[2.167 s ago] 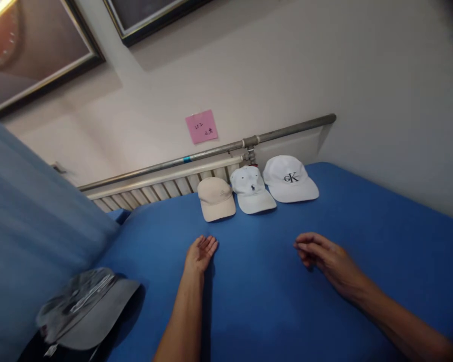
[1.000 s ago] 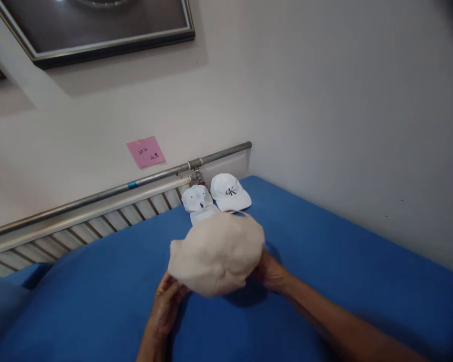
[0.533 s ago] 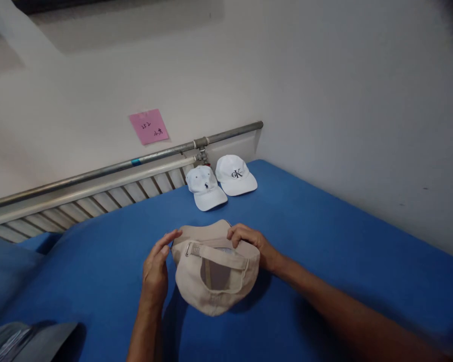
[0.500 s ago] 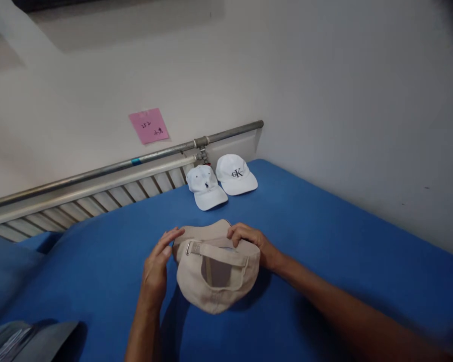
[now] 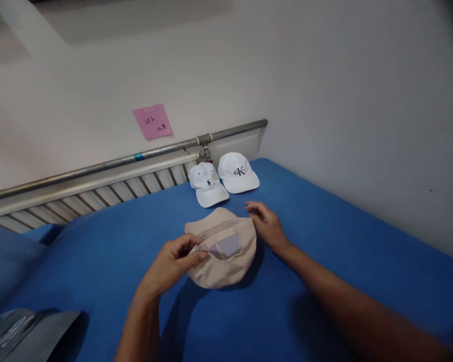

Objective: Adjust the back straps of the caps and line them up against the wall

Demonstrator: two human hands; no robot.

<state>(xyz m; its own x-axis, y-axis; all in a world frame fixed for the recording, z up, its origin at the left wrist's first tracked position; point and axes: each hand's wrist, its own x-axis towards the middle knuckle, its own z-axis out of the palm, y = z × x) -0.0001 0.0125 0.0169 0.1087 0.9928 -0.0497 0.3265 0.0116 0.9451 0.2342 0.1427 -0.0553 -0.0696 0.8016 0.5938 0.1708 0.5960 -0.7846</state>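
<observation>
A beige cap (image 5: pixel 226 261) lies upside down on the blue bed surface (image 5: pixel 324 241), its inside and a pale label showing. My left hand (image 5: pixel 173 264) pinches the cap's rear strap and buckle at its left edge. My right hand (image 5: pixel 266 226) rests at the cap's right side, fingers spread, touching its rim. Two white caps sit by the wall behind: one with a small dark logo (image 5: pixel 207 183), one with black letters (image 5: pixel 238 173).
A grey cap in a clear wrapper (image 5: pixel 26 334) lies at the lower left corner. A metal pipe (image 5: pixel 136 157) and ribbed radiator (image 5: pixel 98 188) run along the wall, with a pink note (image 5: pixel 152 121) above. A blue pillow (image 5: pixel 3 261) sits at left.
The beige cap has been laid flatter on the bed. My left hand moved from beside it onto its strap. My right hand let go of the rim and opened.
</observation>
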